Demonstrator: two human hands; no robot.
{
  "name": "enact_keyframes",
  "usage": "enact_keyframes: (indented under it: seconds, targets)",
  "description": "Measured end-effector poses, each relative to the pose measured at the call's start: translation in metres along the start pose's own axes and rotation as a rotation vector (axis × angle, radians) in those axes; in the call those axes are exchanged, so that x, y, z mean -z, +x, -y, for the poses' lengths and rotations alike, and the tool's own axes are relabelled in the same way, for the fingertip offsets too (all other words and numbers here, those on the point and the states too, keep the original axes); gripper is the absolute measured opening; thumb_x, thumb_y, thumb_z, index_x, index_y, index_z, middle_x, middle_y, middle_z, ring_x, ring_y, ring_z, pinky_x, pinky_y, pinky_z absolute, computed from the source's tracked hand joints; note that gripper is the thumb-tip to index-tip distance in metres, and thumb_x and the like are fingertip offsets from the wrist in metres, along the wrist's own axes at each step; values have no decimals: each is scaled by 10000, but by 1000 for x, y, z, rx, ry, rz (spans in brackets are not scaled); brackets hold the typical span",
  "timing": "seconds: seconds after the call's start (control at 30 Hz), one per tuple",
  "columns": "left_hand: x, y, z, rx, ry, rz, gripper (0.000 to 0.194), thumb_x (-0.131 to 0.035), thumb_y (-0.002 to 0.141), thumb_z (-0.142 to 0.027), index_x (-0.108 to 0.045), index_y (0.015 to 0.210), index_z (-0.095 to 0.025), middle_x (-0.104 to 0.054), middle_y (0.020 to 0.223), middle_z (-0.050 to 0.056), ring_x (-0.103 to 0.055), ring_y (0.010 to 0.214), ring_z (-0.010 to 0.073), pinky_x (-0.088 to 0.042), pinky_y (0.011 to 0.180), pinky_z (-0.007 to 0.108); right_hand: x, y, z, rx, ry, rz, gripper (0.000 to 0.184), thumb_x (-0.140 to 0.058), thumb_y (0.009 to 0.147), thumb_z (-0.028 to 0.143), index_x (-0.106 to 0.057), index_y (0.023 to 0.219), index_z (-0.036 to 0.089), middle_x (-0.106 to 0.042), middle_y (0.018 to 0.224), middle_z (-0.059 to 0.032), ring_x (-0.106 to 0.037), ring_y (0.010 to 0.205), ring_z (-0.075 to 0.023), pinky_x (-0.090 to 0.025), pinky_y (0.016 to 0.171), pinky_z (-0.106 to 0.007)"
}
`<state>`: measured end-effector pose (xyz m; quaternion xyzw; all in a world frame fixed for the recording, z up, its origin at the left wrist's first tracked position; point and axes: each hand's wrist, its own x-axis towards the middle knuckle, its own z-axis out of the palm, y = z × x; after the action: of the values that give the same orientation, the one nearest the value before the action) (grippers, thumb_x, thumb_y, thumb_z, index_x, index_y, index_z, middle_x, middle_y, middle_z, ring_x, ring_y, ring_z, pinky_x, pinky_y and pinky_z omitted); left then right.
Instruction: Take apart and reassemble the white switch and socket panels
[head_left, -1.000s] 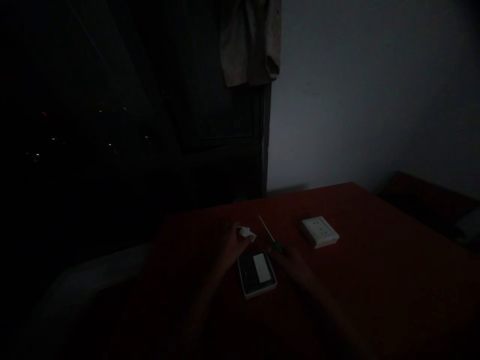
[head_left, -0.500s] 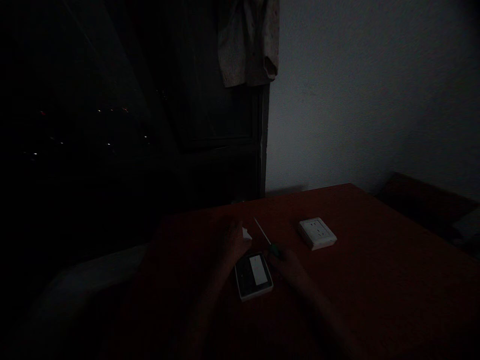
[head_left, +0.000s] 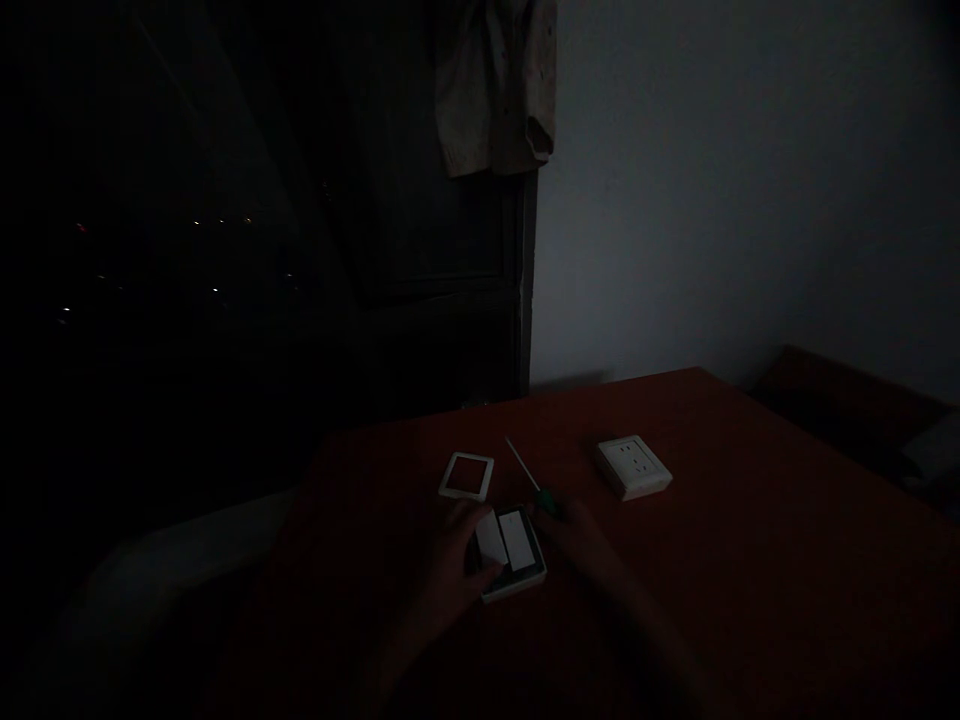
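Observation:
The scene is very dark. On a red table (head_left: pixel 750 560) lies a wall switch unit (head_left: pixel 517 560) with white rocker pieces on a dark body. My left hand (head_left: pixel 454 560) rests on its left side, fingers on a white rocker piece; whether it grips is unclear. My right hand (head_left: pixel 581 530) is at the unit's right edge, closed around a screwdriver (head_left: pixel 529 475) with a green handle and thin metal shaft pointing away. A white square frame (head_left: pixel 466 476) lies flat just beyond my left hand.
A white wall socket (head_left: pixel 634 467) sits on the table to the right of the screwdriver. A dark door (head_left: pixel 435 200) with a cloth (head_left: pixel 495 90) hung on it stands behind the table, next to a pale wall. A dark bench is at far right.
My left hand put the white frame down on the table and drew back onto the switch unit. A second white rocker piece now shows on the unit. The right hand hardly moved.

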<state>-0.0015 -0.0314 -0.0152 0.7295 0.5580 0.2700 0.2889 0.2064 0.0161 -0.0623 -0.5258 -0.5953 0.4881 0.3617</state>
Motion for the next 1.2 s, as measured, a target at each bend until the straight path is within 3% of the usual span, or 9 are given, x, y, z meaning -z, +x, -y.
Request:
enact_keyframes:
  seconds: [0.33, 0.47, 0.6, 0.73, 0.87, 1.2]
  targets:
    - [-5, -5, -1, -19, -24, 39, 630, -670, 681, -141, -519, 1275, -287, -473, 1355, 67, -437, 1262, 271, -364, 1063, 427, 1, -3, 5, 11, -51, 15, 325, -525, 814, 490, -575, 778, 171, -575, 655, 18, -508, 584, -119, -377, 489, -199]
    - [-6, -3, 5, -4, -37, -80, 468, -617, 779, -245, -544, 1241, -265, -491, 1346, 75, -455, 1247, 264, -359, 1059, 433, 1, -2, 7, 20, -87, 17, 298, -581, 783, 470, -591, 768, 172, -598, 677, 15, -516, 611, -125, -373, 503, -200]
    - [-13, 1, 15, 109, -126, -172, 383, -557, 841, -380, -568, 1198, -243, -579, 1255, 78, -524, 1176, 262, -384, 1029, 429, -1, -2, 6, 24, -103, 46, 286, -612, 763, 456, -609, 772, 171, -628, 699, 7, -549, 636, -138, -393, 521, -206]
    - [-23, 2, 19, 258, -345, -115, 458, -570, 808, -460, -565, 1187, -204, -632, 1193, 89, -577, 1118, 264, -447, 962, 384, -3, -4, 6, 32, -113, 72, 286, -638, 745, 445, -625, 809, 166, -640, 724, 1, -568, 655, -149, -414, 537, -214]
    - [-27, 1, 17, 301, -500, -96, 532, -602, 759, -493, -557, 1182, -173, -637, 1191, 108, -590, 1104, 278, -475, 917, 369, -2, -5, 9, 37, -108, 95, 276, -633, 749, 433, -627, 820, 167, -640, 732, 5, -565, 653, -146, -416, 532, -212]
    - [-31, 2, 13, 336, -479, -105, 554, -565, 763, -472, -523, 1207, -143, -628, 1176, 134, -597, 1069, 289, -475, 892, 378, -4, -4, 6, 22, -77, 110, 282, -625, 759, 429, -628, 847, 162, -654, 746, -1, -585, 657, -145, -431, 526, -204]
